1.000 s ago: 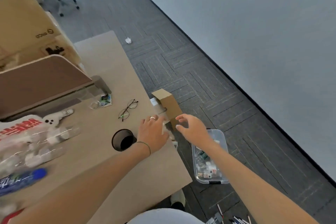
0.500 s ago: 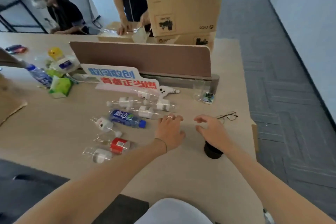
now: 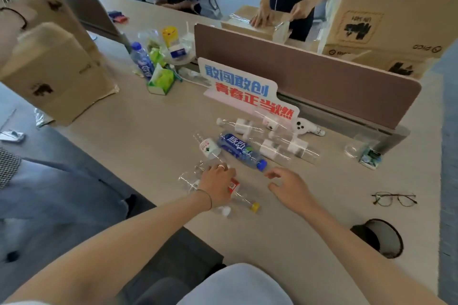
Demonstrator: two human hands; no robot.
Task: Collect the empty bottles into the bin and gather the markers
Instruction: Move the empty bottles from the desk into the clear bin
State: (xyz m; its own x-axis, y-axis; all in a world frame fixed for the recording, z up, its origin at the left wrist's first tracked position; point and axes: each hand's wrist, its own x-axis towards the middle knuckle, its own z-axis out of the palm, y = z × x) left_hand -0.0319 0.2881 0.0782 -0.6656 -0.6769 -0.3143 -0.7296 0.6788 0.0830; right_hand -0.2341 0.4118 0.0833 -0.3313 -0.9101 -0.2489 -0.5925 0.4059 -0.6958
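Near the middle of the frame, the left hand (image 3: 218, 184) lies over a clear plastic bottle with a red label and yellow cap (image 3: 241, 197) on the pale wooden desk (image 3: 148, 136), but one cannot tell if it is gripping. The right hand (image 3: 291, 187) hovers beside it, loose and holding nothing. The bottle looks empty, so it is likely light, slippery and easy to squash; its middle seems best to hold

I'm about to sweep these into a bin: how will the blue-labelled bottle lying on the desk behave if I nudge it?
The blue bottle lies on its side, so it will probably roll. It looks empty, so likely light. Thin clear plastic may dent under a firm grip.
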